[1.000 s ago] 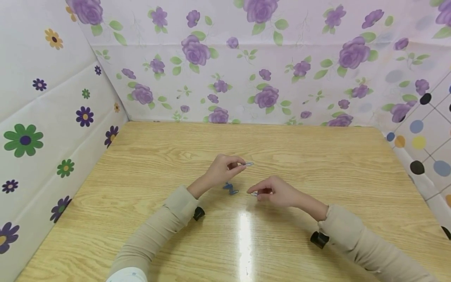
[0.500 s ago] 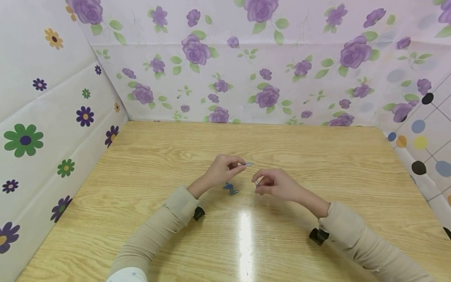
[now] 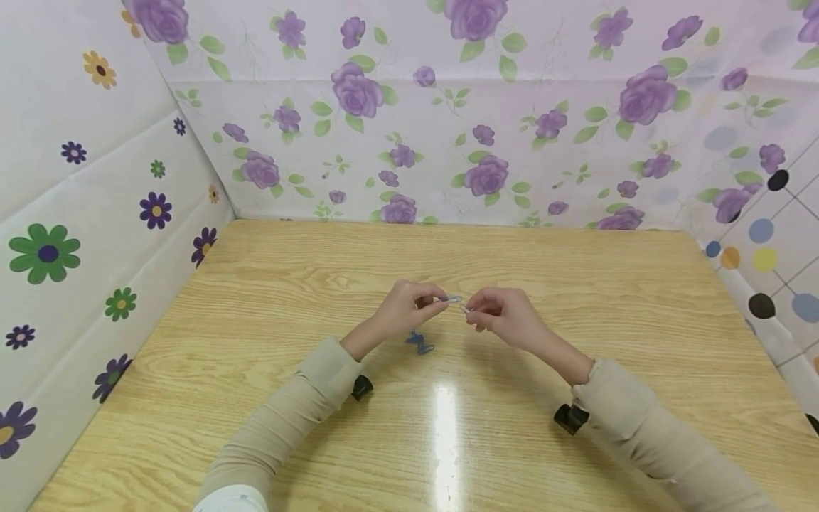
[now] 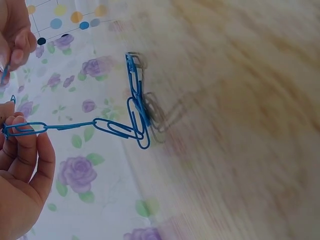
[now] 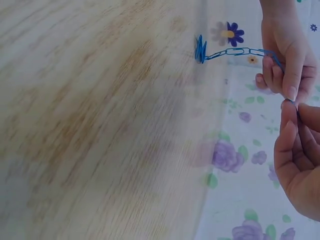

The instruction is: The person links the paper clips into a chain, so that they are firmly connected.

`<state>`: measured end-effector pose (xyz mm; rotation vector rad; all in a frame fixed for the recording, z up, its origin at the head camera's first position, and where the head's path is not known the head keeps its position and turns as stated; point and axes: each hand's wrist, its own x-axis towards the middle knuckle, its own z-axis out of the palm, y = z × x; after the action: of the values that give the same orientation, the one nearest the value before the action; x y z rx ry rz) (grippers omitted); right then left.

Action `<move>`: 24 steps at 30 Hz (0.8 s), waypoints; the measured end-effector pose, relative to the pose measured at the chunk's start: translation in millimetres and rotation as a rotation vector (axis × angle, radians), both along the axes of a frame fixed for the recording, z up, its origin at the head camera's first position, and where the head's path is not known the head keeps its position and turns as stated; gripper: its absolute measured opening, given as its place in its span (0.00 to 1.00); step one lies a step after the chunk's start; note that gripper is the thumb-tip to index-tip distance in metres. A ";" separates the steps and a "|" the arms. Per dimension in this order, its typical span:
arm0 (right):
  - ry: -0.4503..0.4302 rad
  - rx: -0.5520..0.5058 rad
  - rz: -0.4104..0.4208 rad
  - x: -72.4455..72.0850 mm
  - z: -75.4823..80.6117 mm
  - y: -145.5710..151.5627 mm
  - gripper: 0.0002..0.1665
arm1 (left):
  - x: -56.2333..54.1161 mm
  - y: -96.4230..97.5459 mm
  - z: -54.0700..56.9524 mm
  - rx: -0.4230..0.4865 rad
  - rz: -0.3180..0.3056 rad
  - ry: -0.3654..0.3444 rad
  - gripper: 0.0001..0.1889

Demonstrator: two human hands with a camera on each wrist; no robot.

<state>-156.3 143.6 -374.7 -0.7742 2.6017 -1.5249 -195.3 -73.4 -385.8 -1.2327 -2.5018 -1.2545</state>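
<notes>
My left hand [image 3: 399,311] pinches the end clip of a blue paper clip chain [image 4: 70,126], and that clip's loop juts out past the fingertips. From the hand the chain hangs down, its lower links heaped on the table [image 3: 419,344]. Between the thumb and fingers of my right hand [image 3: 512,318] is a single blue paper clip [image 3: 465,309], mostly covered by the fingers. The two clips' tips are close together over the table. In the right wrist view, the fingertips of both hands nearly meet, with the chain [image 5: 237,51] trailing away to its heap.
The wood-grain table [image 3: 307,263] stretches around the hands, with a bright glare strip in front of them. Flower-printed sheets [image 3: 358,142] stand along its back and sides. A dark wrist camera [image 3: 361,387] is strapped below the left cuff, another [image 3: 571,418] below the right.
My right hand has risen from near the table, away from me, bringing its paper clip up to the clip in my left hand. The left hand and the chain have hardly moved.
</notes>
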 end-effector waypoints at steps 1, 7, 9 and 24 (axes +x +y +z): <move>0.011 0.003 -0.013 -0.8 0.1 -1.0 0.05 | 0.2 0.2 0.3 0.001 -0.002 0.002 0.06; 0.096 -0.007 -0.028 -4.1 -1.0 -7.6 0.06 | 1.0 1.7 0.7 0.011 -0.013 -0.002 0.06; 0.120 0.000 -0.033 -4.4 -1.0 -9.4 0.05 | 1.2 2.1 0.5 0.016 -0.017 0.002 0.06; 0.340 0.101 -0.117 -2.7 -1.2 -12.8 0.03 | 5.5 2.8 3.4 0.004 -0.020 -0.029 0.07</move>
<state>-159.0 130.9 -375.9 -0.9626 2.9884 -1.3799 -189.7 -70.7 -382.3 -1.2510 -2.5111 -1.2907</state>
